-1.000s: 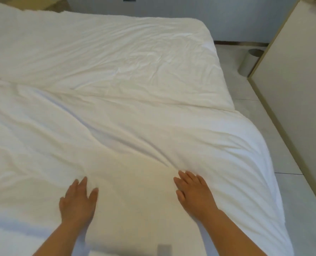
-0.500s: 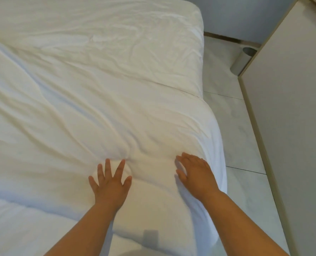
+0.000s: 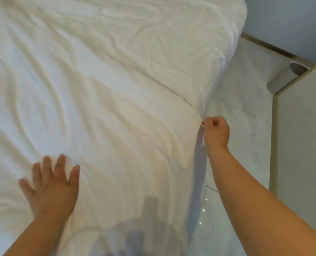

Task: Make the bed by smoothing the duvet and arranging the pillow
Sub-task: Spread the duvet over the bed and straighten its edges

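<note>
Head view: the white duvet (image 3: 98,126) covers the near and left part of the bed, creased in long soft folds that fan out from the lower left.
Duvet hem: its far edge runs as a thin diagonal line towards the bed's right side and ends just beside the right hand.
Left hand (image 3: 50,189): lies palm down on the duvet at the lower left, motion-blurred.
Left fingers (image 3: 60,163): straight and spread wide, pressing flat on the cloth and holding nothing.
Right hand (image 3: 216,133): at the bed's right edge, where the hem meets the hanging side, with the forearm stretched out above the floor.
Right fingers (image 3: 211,121): curled in tight, the tips pinching the duvet's edge.
Sheet (image 3: 153,34): white and wrinkled, covering the bed beyond the hem up to the rounded far corner.
Floor (image 3: 245,126): pale glossy tiles with thin dark joints, right of the bed.
Cabinet (image 3: 301,145): a plain light panel with a beige edge, along the right side.
Cylinder (image 3: 282,78): grey and open-topped, on the floor between the cabinet's corner and the wall.
Wall (image 3: 291,19): pale blue-grey, with a dark strip at its foot.
</note>
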Tool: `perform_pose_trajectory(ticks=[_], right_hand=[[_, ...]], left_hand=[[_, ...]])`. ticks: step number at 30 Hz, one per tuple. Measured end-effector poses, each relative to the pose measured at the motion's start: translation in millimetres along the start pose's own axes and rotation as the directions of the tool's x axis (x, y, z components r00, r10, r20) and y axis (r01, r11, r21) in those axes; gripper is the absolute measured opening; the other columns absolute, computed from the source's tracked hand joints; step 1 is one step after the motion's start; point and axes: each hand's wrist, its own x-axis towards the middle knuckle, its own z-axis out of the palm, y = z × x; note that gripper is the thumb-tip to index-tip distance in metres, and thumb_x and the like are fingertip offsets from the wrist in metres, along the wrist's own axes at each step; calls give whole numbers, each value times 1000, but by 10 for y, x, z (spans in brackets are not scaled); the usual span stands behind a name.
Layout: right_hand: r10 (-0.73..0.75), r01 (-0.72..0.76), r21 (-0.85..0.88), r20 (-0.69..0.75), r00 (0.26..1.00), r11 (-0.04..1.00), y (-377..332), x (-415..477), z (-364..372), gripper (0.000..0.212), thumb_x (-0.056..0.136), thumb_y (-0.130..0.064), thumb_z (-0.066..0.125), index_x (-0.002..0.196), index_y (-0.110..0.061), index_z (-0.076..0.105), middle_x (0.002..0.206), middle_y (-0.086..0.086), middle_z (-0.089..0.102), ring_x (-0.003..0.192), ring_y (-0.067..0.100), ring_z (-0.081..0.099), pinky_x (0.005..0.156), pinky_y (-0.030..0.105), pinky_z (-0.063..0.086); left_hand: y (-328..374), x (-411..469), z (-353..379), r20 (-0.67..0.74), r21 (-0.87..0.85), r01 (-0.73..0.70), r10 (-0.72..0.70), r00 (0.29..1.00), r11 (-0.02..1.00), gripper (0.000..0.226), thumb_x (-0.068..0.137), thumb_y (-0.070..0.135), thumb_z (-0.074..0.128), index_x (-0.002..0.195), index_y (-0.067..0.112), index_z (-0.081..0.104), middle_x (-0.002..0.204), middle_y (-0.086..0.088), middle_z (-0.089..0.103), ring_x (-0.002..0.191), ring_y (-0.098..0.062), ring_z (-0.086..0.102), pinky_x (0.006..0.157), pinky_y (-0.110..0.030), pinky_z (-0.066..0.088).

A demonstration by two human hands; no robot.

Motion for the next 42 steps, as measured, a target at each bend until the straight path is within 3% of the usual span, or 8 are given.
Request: perform_pose_trajectory(ticks=[9, 16, 21, 31, 35, 38, 40, 42], right_hand=[[267, -234, -131, 540, 798, 963, 106, 409, 22, 23, 92, -30, 51, 86, -10, 61, 89, 5, 60, 82, 18, 55, 68, 24, 43], [-52, 410, -252, 797, 602, 877, 74, -124, 303, 27, 86, -44, 53, 75, -20, 54, 84, -7, 47, 89, 14, 40, 79, 27, 35], [136, 196, -260, 863, 486, 946, 74, -43, 27, 35, 88, -47, 50, 113, -24, 48, 107, -11, 49, 97, 11, 48, 75, 22, 37], [14, 396, -558, 592, 806, 729, 159, 24, -599, 38, 90, -42, 48, 118, -15, 49, 116, 8, 61, 104, 28, 57, 73, 26, 35], [-61, 540, -560, 656, 752, 628, 38, 11, -626, 40, 94, -39, 42, 132, -24, 41, 123, 4, 59, 111, 25, 54, 73, 25, 33], [-83, 598, -533, 702, 708, 598, -3, 129, -682, 38, 95, -38, 39, 131, -24, 44, 123, 3, 60, 111, 22, 55, 75, 24, 36], [-82, 618, -487, 741, 666, 617, -25, 260, -721, 36, 96, -38, 39, 128, -23, 47, 121, 3, 61, 109, 22, 56, 78, 25, 39], [-64, 608, -424, 784, 618, 672, -62, 466, -790, 35, 95, -37, 41, 126, -23, 50, 120, 4, 62, 108, 22, 56, 79, 25, 40]], left_hand=[[463, -152, 389, 4, 56, 149, -149, 989, 987, 66, 95, 43, 25, 148, 13, -1, 158, -6, -4, 145, -19, -8, 114, -38, -10], [524, -158, 384, 27, 121, 185, -189, 982, 975, 66, 96, 44, 21, 147, 14, -6, 157, -5, -9, 145, -19, -11, 114, -38, -11], [500, -90, 365, 79, 155, 169, -183, 980, 973, 66, 96, 46, 19, 147, 14, -8, 157, -5, -11, 144, -19, -13, 114, -39, -11], [553, -194, 221, 37, 40, 137, -139, 990, 990, 65, 96, 42, 29, 148, 12, 6, 157, -10, 3, 145, -23, -2, 115, -42, -6], [1013, -69, -50, -155, -106, -247, 229, 961, 963, 52, 90, 31, 43, 135, 4, 43, 143, -22, 39, 132, -35, 39, 110, -54, 19], [1785, 108, -204, -230, 88, -705, 703, 673, 704, 49, 78, 24, 47, 121, 4, 58, 122, -24, 60, 109, -42, 60, 90, -60, 40], [2296, 138, -258, -13, 280, -794, 829, 559, 539, 52, 83, 19, 45, 135, 13, 46, 139, -17, 47, 127, -37, 46, 104, -56, 30], [2646, 179, -160, 217, 364, -753, 736, 641, 548, 55, 93, 18, 40, 145, 24, 24, 155, -2, 21, 144, -23, 13, 116, -46, 1]])
